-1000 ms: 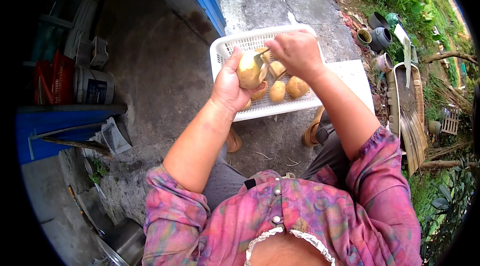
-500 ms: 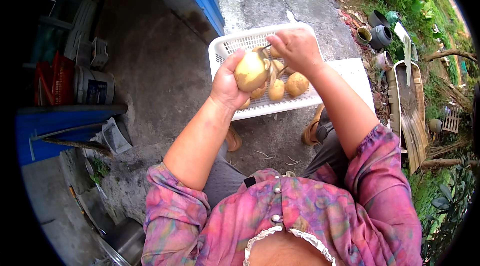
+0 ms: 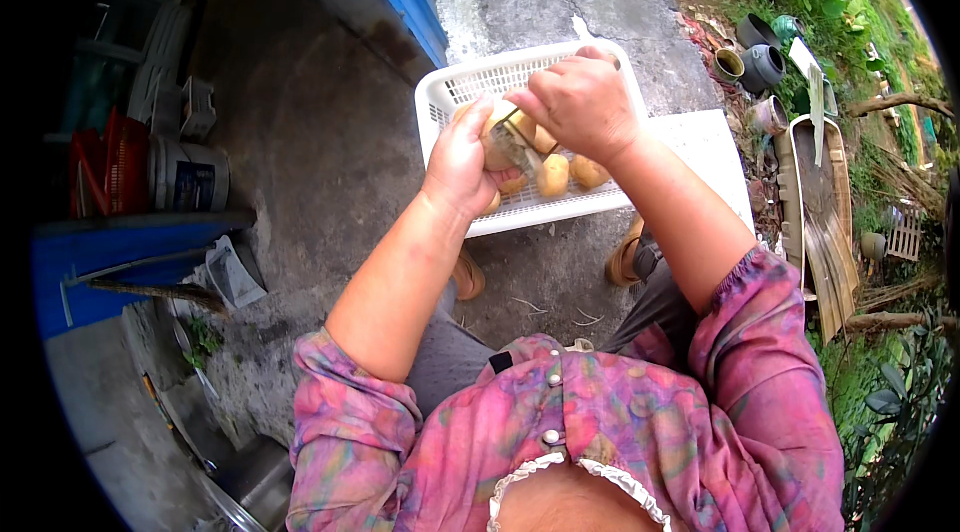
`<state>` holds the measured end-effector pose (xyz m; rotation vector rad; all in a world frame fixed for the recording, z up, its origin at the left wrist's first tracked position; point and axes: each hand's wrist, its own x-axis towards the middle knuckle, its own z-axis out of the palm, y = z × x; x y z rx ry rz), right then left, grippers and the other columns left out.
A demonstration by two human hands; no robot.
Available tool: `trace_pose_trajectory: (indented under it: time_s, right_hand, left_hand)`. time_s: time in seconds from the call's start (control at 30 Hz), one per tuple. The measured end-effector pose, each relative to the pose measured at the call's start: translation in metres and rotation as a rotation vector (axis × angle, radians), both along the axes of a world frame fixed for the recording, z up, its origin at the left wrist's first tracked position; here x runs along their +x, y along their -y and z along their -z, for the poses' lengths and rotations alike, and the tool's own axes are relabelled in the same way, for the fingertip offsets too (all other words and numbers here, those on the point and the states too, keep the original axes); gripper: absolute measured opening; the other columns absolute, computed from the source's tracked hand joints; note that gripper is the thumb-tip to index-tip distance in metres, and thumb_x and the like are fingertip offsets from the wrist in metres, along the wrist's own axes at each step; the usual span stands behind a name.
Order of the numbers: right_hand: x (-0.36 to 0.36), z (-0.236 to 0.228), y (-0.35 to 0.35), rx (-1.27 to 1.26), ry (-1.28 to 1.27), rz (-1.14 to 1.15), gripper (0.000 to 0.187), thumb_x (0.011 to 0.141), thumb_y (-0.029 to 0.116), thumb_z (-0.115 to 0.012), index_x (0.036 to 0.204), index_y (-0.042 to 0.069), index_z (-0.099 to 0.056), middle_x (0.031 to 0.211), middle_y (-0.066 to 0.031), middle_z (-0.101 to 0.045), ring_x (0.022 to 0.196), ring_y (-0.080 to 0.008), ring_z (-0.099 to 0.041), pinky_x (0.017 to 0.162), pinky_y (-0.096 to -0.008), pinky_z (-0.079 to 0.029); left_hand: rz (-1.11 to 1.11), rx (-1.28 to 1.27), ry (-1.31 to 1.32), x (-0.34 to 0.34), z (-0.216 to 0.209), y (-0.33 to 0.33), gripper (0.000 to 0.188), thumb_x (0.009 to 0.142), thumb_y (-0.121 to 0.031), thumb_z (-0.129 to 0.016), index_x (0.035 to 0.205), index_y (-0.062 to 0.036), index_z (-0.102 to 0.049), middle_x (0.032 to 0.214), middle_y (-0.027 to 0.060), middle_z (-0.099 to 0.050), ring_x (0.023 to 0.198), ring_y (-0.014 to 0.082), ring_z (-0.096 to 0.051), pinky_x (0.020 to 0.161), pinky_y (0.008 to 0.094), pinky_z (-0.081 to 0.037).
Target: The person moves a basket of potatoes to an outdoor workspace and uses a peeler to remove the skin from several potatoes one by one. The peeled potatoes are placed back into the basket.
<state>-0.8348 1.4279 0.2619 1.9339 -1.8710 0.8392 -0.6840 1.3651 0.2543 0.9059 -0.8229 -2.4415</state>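
Note:
My left hand point(image 3: 462, 164) is wrapped round a partly peeled, pale yellow potato point(image 3: 499, 146) above a white slatted basket point(image 3: 560, 218). Against that potato lies a peeler point(image 3: 517, 122) with a thin dark frame, its handle end hidden inside my closed right hand point(image 3: 585, 107). Loose strips of peel seem to hang at the blade, blurred by motion. Lower in the basket, a yellow potato point(image 3: 553, 176) rests beside a browner one point(image 3: 588, 172). Others are partly covered by my hands.
Under the basket's right side is a white flat surface point(image 3: 705, 157). My shoes stand just below the basket on concrete. To the left are a red crate point(image 3: 125, 162) and a white bucket point(image 3: 190, 175); to the right, dark pots point(image 3: 763, 68) and a long trough point(image 3: 800, 212).
My right hand has moved slightly down and left, bringing the peeler across the potato. The potato has turned in my left hand and is now more covered.

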Motion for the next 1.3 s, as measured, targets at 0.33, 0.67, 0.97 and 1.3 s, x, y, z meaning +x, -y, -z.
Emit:
trace_pose_trajectory:
  time_s: [0.33, 0.67, 0.97, 1.3]
  right_hand:
    - [-0.022, 0.003, 0.002, 0.047, 0.101, 0.151, 0.038, 0.087, 0.037, -0.054, 0.06, 0.011, -0.055, 0.053, -0.0065, -0.055, 0.052, -0.027, -0.055, 0.062, -0.0381, -0.042]
    - [-0.008, 0.002, -0.002, -0.025, 0.056, 0.034, 0.035, 0.085, 0.034, -0.057, 0.058, 0.011, -0.054, 0.054, -0.0066, -0.054, 0.053, -0.0262, -0.055, 0.062, -0.0373, -0.042]
    - [-0.034, 0.014, 0.003, 0.15, 0.273, 0.16, 0.045, 0.092, 0.04, -0.045, 0.066, 0.006, -0.059, 0.058, -0.011, -0.057, 0.053, -0.027, -0.057, 0.052, -0.0382, -0.044]
    - [-0.041, 0.027, 0.002, 0.244, 0.217, 0.241, 0.039, 0.089, 0.039, -0.048, 0.07, 0.008, -0.063, 0.064, -0.0125, -0.059, 0.064, -0.0307, -0.059, 0.059, -0.0417, -0.045]
  left_hand:
    - [0.081, -0.002, -0.07, 0.006, 0.003, 0.009, 0.039, 0.095, -0.037, -0.04, 0.112, -0.0032, -0.049, 0.094, 0.0126, -0.061, 0.073, 0.0243, -0.062, 0.054, 0.0324, -0.049]
    - [-0.005, 0.231, -0.133, -0.001, -0.006, -0.002, 0.042, 0.095, -0.039, -0.033, 0.115, -0.0064, -0.05, 0.101, 0.0097, -0.061, 0.088, 0.023, -0.061, 0.059, 0.0346, -0.052]
    - [0.05, 0.133, -0.13, 0.009, -0.002, 0.009, 0.043, 0.092, -0.042, -0.043, 0.115, -0.0069, -0.051, 0.099, 0.0103, -0.062, 0.081, 0.0227, -0.061, 0.056, 0.0306, -0.05]
    - [0.181, 0.087, -0.224, 0.009, 0.011, 0.014, 0.041, 0.09, -0.044, -0.046, 0.11, -0.009, -0.054, 0.095, 0.0079, -0.062, 0.082, 0.0243, -0.061, 0.056, 0.0335, -0.049]
